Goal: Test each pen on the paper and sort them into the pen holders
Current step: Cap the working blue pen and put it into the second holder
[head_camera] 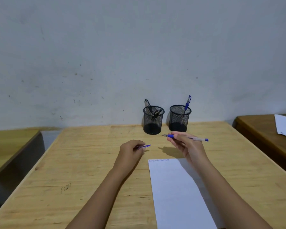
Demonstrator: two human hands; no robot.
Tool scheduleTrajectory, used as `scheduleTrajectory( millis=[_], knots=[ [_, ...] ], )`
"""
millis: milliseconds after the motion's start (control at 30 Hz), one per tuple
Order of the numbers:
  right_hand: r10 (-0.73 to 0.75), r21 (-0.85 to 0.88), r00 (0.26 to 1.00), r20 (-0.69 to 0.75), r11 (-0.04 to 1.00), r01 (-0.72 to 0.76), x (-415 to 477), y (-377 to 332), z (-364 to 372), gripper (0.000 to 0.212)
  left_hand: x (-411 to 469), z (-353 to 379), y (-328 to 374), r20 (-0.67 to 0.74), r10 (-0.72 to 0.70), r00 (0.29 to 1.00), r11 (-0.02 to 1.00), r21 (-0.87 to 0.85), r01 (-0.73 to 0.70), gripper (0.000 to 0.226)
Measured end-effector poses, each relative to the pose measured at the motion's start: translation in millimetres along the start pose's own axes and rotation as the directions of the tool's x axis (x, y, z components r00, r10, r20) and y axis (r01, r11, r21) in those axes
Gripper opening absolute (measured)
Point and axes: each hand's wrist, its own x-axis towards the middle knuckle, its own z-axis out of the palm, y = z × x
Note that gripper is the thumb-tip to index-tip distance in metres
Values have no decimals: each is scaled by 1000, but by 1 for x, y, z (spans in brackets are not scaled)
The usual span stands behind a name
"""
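Note:
My right hand (186, 145) holds an uncapped blue pen (196, 138) level above the table, tip pointing left, just in front of the two holders. My left hand (130, 151) is closed on the pen's blue cap (145, 146). A white sheet of paper (175, 192) lies below my right hand, with a line of scribbles along its top edge. Two black mesh pen holders stand at the wall. The left holder (153, 120) contains black pens. The right holder (179, 119) contains one blue pen (187, 104).
The wooden table (82, 162) ends at the grey wall behind the holders. A second desk (261, 129) at the right carries a white sheet (285, 125). Another wooden surface (8, 142) sits at the left across a gap.

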Motion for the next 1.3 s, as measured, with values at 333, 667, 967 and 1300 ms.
scheduleTrajectory(
  millis=[333,667,967,1300],
  knots=[
    [-17,-150,989,148,988,39,-21,-15,5,15,-16,0,50,88,22,996,940,-341,9,23],
    [-10,-167,972,233,985,50,-32,-19,7,17,-24,-5,68,73,-23,997,865,-498,56,12],
    [74,-84,962,262,995,-54,-34,-25,5,15,-26,-1,79,15,16,1000,865,-502,-6,11],
    [14,-234,983,183,972,30,-31,-40,-32,23,-15,-8,75,21,-2,1000,899,-439,11,14]
  ],
)
